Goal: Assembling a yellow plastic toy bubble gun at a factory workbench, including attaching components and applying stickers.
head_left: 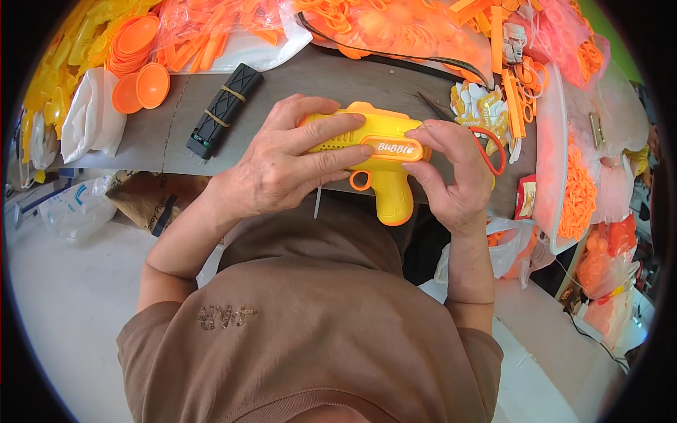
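A yellow toy bubble gun (393, 187) with orange trim is held over the table's near edge, its grip pointing toward me. My left hand (296, 155) wraps over its left part, fingers lying across the vented side. On its right, my right hand (451, 166) has thumb and forefinger at the end of an oval label (396, 149) on the gun's side. An orange trigger (360, 181) shows below the body. A thin pale strip hangs under my left hand. Red-handled scissors (491, 151) lie just right of my right hand.
A black battery holder (226, 113) with rubber bands lies left on the table (296, 77). Orange dishes (152, 86) and yellow parts fill the far left. Bags of orange parts line the back. Loose labels (483, 106) and a tub (564, 240) of orange pieces sit right.
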Demonstrator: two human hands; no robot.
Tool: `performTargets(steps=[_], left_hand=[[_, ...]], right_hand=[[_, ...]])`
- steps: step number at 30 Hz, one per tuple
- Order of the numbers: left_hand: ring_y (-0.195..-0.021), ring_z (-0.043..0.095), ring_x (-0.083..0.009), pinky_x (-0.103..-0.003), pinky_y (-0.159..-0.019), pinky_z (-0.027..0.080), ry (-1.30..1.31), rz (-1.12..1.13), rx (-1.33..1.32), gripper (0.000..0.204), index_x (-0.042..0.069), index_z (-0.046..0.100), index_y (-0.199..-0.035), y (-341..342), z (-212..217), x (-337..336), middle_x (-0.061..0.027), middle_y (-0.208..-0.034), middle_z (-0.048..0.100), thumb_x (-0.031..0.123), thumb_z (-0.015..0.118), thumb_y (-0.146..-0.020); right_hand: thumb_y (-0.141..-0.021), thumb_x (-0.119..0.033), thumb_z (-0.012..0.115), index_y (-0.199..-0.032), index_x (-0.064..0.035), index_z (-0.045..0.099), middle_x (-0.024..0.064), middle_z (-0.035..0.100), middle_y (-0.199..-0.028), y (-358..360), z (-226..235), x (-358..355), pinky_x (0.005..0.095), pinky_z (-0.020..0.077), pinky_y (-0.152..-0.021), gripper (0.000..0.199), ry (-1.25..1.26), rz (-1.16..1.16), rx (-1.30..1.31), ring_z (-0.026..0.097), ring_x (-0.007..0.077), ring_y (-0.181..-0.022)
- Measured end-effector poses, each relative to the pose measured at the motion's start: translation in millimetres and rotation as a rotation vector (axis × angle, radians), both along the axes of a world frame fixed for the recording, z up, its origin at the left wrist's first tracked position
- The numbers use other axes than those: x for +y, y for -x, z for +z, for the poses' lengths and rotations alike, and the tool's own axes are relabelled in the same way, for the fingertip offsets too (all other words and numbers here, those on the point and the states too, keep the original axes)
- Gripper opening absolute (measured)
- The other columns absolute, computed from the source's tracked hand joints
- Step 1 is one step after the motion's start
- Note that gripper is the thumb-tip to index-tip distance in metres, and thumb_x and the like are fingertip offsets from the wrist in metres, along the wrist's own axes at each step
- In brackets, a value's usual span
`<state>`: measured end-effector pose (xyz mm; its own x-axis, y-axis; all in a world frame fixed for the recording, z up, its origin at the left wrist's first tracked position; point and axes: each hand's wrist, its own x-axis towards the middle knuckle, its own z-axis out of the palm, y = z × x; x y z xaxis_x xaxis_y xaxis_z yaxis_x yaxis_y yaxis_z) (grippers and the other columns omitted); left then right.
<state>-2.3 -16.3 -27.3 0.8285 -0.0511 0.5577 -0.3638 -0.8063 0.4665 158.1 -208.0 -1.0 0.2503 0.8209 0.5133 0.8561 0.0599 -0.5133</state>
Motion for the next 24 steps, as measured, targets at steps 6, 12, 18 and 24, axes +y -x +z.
performTargets(steps=[6,12,18,24], left_hand=[[-0.101,0.053,-0.0355,-0.043,-0.084,0.048,-0.013,-0.018,0.025,0.043,0.012,0.066,-0.115,-0.1,1.9,1.2,-0.0101,-0.122,0.058,0.016,0.072,-0.072],[-0.101,0.052,-0.0330,-0.042,-0.084,0.045,-0.043,0.001,0.055,0.047,0.016,0.063,-0.118,-1.1,5.9,2.7,-0.0078,-0.123,0.056,0.015,0.070,-0.072],[-0.100,0.053,-0.0326,-0.040,-0.082,0.045,-0.141,0.006,0.111,0.052,0.019,0.060,-0.122,-3.2,12.2,3.6,-0.0080,-0.125,0.053,0.014,0.067,-0.071],[-0.098,0.054,-0.0318,-0.041,-0.081,0.045,-0.149,-0.002,0.109,0.051,0.019,0.061,-0.121,-4.5,12.7,5.5,-0.0084,-0.125,0.053,0.014,0.067,-0.071]], right_hand=[[-0.074,-0.002,0.075,-0.117,0.0007,0.051,0.0120,0.070,-0.094,0.2,-7.5,1.5,0.0359,0.0481,-0.085,0.049,-0.031,0.024,0.048,0.064,0.0254,-0.091],[-0.075,-0.002,0.073,-0.117,0.0013,0.051,0.0109,0.070,-0.096,4.0,-11.9,3.5,0.0352,0.0479,-0.086,0.048,-0.049,0.013,0.050,0.063,0.0260,-0.094],[-0.076,-0.002,0.073,-0.120,0.0025,0.050,0.0126,0.065,-0.108,7.8,-22.6,-2.1,0.0362,0.0463,-0.091,0.050,-0.057,-0.022,0.087,0.062,0.0280,-0.101],[-0.085,-0.016,0.067,-0.111,0.0025,0.057,0.0170,0.060,-0.114,11.7,-33.6,1.8,0.0337,0.0457,-0.089,0.033,-0.168,-0.032,0.388,0.059,0.0280,-0.104]])
